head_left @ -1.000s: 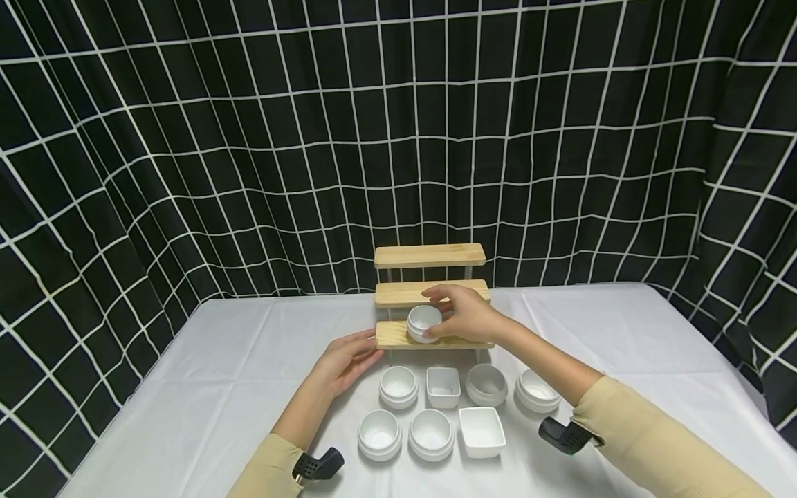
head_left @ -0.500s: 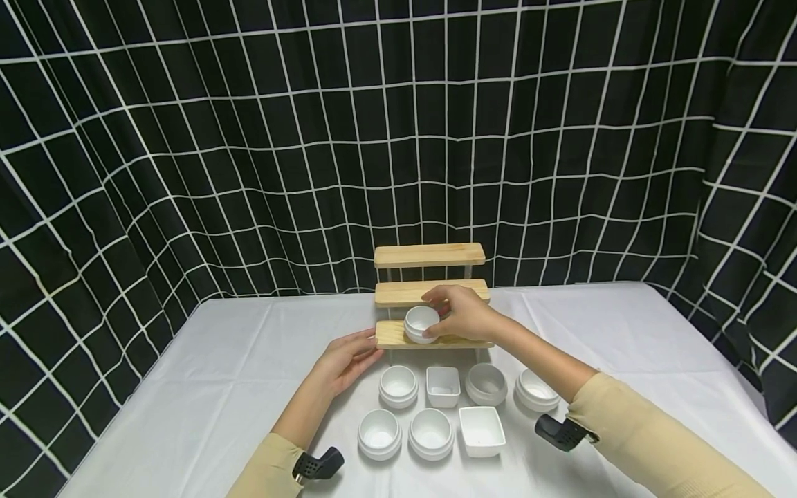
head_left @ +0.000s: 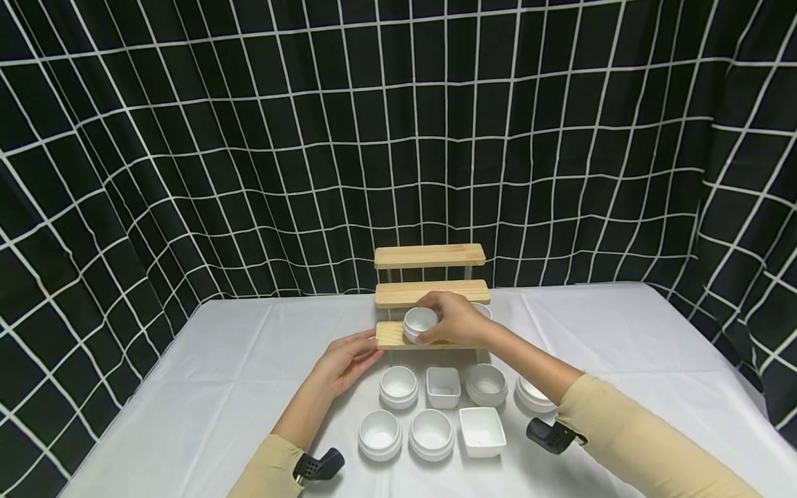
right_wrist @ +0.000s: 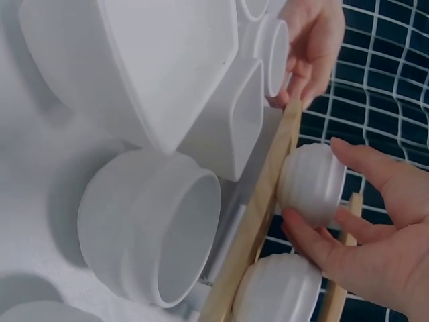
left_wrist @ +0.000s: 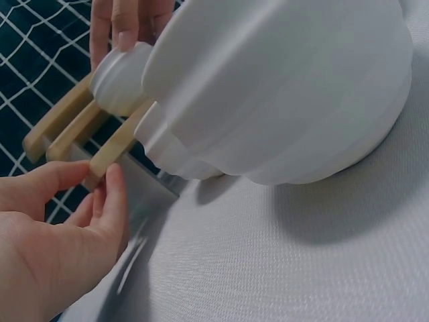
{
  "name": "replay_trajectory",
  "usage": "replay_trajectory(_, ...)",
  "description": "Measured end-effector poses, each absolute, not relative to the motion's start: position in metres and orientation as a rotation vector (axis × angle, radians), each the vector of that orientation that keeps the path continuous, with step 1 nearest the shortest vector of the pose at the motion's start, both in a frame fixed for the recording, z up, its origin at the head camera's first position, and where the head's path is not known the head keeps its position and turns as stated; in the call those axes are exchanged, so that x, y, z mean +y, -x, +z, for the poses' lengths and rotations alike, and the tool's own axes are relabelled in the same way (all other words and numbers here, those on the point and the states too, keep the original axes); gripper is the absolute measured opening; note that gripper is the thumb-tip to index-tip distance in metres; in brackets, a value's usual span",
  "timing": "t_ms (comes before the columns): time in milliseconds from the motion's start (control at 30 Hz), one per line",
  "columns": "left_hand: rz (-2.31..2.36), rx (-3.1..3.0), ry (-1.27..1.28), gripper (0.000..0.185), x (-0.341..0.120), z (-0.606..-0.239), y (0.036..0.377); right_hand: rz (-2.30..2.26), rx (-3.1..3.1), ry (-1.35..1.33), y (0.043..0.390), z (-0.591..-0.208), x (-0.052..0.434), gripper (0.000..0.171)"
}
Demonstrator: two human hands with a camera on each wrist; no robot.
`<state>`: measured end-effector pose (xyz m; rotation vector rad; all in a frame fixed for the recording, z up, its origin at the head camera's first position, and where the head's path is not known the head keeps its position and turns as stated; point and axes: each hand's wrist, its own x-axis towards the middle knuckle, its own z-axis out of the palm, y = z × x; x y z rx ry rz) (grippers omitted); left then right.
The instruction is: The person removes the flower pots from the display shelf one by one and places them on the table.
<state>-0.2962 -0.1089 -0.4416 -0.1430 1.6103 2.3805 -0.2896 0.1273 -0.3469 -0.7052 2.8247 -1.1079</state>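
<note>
A three-tier wooden display stand [head_left: 429, 293] stands at the back of the table. My left hand [head_left: 349, 360] pinches the left end of its lowest shelf [left_wrist: 114, 147] between thumb and fingers. Above that shelf, my right hand [head_left: 457, 319] grips a small round white bowl [head_left: 420, 322] by its side, thumb and fingers around it. In the right wrist view the bowl's base is at the shelf surface. A second round white bowl [right_wrist: 280, 290] sits on the same shelf to the right, mostly hidden behind the right hand in the head view.
In front of the stand, several white bowls stand in two rows on the white cloth, among them a small square bowl [head_left: 443, 387], a larger square bowl [head_left: 482, 432] and a round bowl [head_left: 487, 385]. A black gridded curtain [head_left: 411, 138] hangs behind the table.
My right hand has shifted slightly left along the lowest shelf with the bowl. The second bowl's rim now shows behind that hand. My left hand stays where it was.
</note>
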Motion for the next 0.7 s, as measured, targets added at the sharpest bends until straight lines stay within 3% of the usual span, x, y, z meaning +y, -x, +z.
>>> replay_trajectory(700, 2.375, 1.612, 0.128, 0.046, -0.109, -0.443, 0.297, -1.305, 2.753, 0.456, 0.284, -0.352, 0.116, 0.062)
